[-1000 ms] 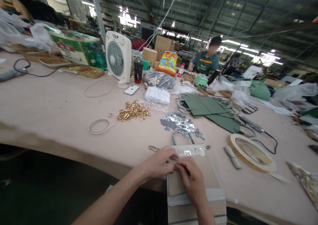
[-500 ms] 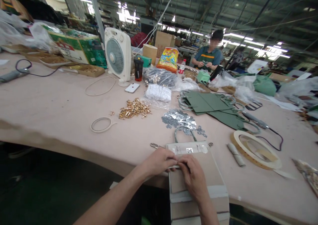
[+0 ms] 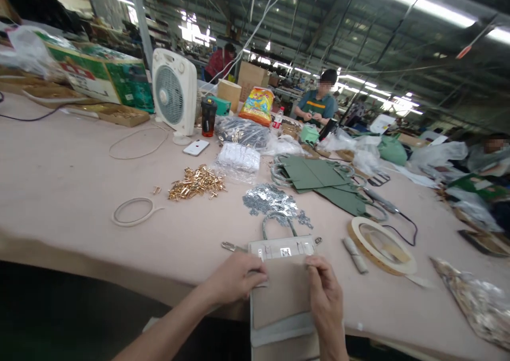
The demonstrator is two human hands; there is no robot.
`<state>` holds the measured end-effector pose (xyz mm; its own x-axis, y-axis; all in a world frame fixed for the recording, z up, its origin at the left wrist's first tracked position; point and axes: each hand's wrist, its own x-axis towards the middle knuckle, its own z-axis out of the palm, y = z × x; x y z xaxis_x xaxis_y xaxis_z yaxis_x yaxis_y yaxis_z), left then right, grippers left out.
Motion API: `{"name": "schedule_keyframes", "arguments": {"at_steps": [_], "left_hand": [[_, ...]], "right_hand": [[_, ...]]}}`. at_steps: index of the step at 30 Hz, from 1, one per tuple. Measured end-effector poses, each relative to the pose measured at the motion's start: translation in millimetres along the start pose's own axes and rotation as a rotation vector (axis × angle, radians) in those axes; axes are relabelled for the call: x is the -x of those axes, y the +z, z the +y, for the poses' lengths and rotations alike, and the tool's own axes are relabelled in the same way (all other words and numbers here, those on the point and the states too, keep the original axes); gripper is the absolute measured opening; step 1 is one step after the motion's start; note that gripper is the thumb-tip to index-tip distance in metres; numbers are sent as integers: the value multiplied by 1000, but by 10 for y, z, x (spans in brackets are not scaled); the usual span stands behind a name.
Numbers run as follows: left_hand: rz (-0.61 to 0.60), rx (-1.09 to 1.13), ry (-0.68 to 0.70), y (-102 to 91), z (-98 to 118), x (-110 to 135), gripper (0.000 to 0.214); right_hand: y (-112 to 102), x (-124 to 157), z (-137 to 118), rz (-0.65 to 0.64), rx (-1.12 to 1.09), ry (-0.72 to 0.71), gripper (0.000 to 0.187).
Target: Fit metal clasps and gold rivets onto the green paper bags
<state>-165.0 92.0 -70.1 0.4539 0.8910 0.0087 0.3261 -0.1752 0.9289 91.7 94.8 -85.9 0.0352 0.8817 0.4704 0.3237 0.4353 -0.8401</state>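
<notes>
A beige flat bag piece (image 3: 283, 292) lies at the near edge of the pink table (image 3: 71, 191), on top of a stack of similar pieces. My left hand (image 3: 235, 277) pinches its upper left corner and my right hand (image 3: 324, 292) pinches its upper right corner, both closed on it. Just beyond sits a pale grey bag top (image 3: 281, 246) with a curved handle (image 3: 274, 220) and small metal fittings.
A pile of silver fittings (image 3: 269, 200), a heap of gold clips (image 3: 195, 182), green cut pieces (image 3: 319, 179), a tape roll (image 3: 380, 238), a cord loop (image 3: 131, 212), a phone (image 3: 195, 147) and a fan (image 3: 173, 92) are on the table. A person in green (image 3: 316, 106) works at the far side.
My hands have moved apart from the middle of the beige piece to its two upper corners. The view has shifted to the right.
</notes>
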Motion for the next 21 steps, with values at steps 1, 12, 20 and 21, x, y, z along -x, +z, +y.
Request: {"name": "schedule_keyframes", "arguments": {"at_steps": [1, 12, 20, 21], "left_hand": [[3, -39, 36, -2, 12, 4, 20], [9, -141, 132, 12, -3, 4, 18], [20, -132, 164, 10, -18, 8, 17], [23, -133, 162, 8, -21, 8, 17]], "right_hand": [[-55, -97, -3, -26, 35, 19, 14], [57, -636, -46, -522, 132, 123, 27], [73, -690, 6, -537, 155, 132, 31], [67, -693, 9, -540, 157, 136, 31]]}}
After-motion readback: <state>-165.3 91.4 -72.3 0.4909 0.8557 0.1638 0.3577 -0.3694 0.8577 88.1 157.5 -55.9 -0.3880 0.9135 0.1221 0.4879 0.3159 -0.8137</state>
